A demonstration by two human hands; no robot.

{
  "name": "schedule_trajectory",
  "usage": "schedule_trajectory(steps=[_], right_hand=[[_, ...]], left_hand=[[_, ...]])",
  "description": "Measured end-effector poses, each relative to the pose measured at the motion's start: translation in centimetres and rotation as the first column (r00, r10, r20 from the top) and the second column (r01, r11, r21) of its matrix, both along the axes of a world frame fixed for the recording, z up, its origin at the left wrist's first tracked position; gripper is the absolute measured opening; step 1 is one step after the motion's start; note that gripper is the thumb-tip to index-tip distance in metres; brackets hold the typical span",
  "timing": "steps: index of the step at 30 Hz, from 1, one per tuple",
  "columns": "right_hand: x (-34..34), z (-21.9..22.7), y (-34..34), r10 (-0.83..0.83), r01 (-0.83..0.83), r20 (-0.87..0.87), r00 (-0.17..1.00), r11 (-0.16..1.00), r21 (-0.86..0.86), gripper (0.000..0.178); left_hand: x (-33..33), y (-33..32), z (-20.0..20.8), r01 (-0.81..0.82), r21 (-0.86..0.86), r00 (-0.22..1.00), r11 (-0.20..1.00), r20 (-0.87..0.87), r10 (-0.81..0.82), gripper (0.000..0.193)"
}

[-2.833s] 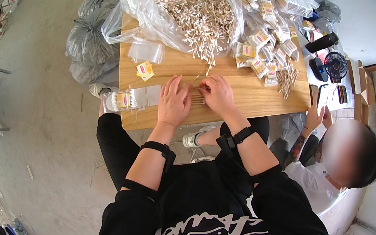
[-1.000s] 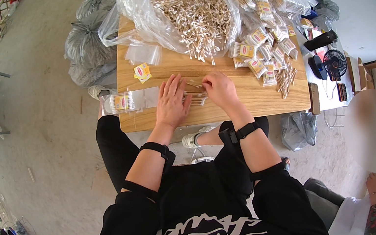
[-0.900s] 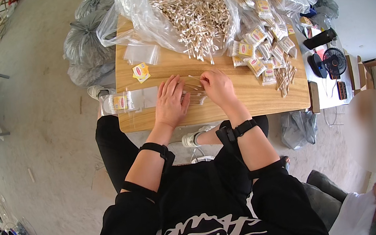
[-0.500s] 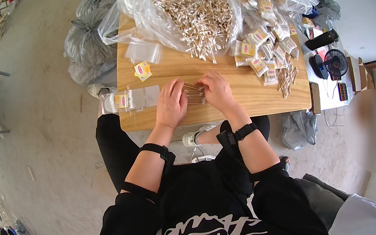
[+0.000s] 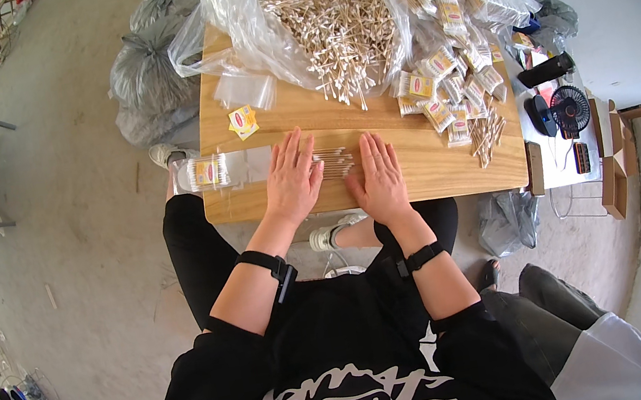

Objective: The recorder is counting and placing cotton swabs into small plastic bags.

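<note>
Several loose cotton swabs (image 5: 334, 163) lie roughly side by side on the table between my palms. My left hand (image 5: 293, 179) is stretched flat, its fingers pointing away from me, over or against their left ends. On the other side my right hand (image 5: 379, 177) rests flat, fingers straight, close to their right ends. Left of my left hand lies a clear plastic bag (image 5: 250, 166), with a packed bundle of swabs (image 5: 207, 172) behind a yellow label at its left end. Yellow label cards (image 5: 243, 121) sit just beyond it.
A large clear bag (image 5: 234, 11) of heaped loose swabs (image 5: 334, 28) covers the far side of the wooden table (image 5: 435, 176). Filled swab packets (image 5: 437, 83) pile up at the right, near a small loose swab bunch (image 5: 488, 135). A black fan (image 5: 570, 109) stands on a side table.
My fingers were curled around the swabs' ends; now both hands are straightened flat. My right hand has shifted slightly right and nearer. Beside me at the right, a seated person's legs show more.
</note>
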State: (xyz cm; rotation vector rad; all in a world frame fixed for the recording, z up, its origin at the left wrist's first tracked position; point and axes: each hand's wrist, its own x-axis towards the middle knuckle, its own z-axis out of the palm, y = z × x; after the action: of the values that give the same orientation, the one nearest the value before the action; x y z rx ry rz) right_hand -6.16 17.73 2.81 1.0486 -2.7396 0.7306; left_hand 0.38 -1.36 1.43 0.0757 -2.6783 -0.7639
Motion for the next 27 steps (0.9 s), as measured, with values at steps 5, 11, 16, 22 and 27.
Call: schedule_trajectory(steps=[5, 11, 16, 22, 27], right_hand=[[0.8, -0.5, -1.3, 0.013, -0.010, -0.017, 1.000, 0.992, 0.123, 0.076], [1.3, -1.8, -4.7, 0.045, -0.036, -0.029, 0.999, 0.968, 0.250, 0.062], [1.1, -1.6, -4.5, 0.050, -0.050, 0.002, 0.999, 0.980, 0.191, 0.060], [-0.3, -2.4, -2.6, -0.039, 0.075, 0.124, 0.991, 0.952, -0.297, 0.031], [0.1, -2.3, -2.6, -0.063, 0.100, 0.099, 0.993, 0.894, -0.437, 0.019]], left_hand=[[1.2, 0.6, -0.1, 0.088, -0.147, 0.991, 0.985, 0.113, -0.072, 0.062], [0.8, 0.7, -0.9, 0.084, -0.156, 0.986, 0.984, 0.156, -0.059, 0.062], [0.7, 0.2, -1.2, 0.123, -0.252, 0.981, 0.960, 0.174, -0.080, 0.062], [0.7, 0.5, -0.5, 0.079, -0.250, 0.985, 0.965, 0.169, -0.036, 0.057], [0.8, 0.5, -0.3, 0.067, -0.235, 0.988, 0.970, 0.153, -0.032, 0.054]])
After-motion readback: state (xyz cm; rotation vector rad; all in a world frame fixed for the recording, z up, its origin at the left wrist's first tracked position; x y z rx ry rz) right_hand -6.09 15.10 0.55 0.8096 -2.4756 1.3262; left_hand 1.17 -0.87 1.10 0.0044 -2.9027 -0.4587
